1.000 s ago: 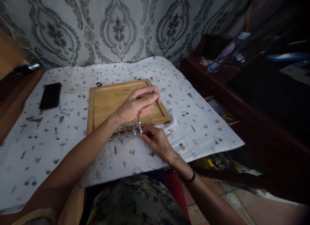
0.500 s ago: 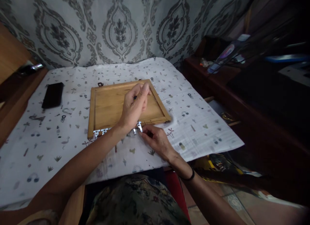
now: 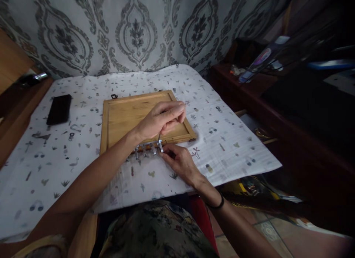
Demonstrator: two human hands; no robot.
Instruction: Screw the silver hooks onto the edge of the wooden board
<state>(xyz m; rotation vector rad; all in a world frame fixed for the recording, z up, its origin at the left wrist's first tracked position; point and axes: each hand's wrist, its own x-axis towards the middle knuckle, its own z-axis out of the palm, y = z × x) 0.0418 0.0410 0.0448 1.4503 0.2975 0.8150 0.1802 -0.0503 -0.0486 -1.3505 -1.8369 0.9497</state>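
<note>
At frame centre, on the near edge of the wooden board (image 3: 127, 119), apparently fastening a metal hook (image 3: 161, 147), pinched in right hand (image 3: 181, 162), with screwdriver (image 3: 159, 137) enclosed in curled left hand (image 3: 159, 120); next, turn without tilting.

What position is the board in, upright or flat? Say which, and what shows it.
Flat: the board lies on the cloth with its broad, framed face up, the left hand above it.
</note>
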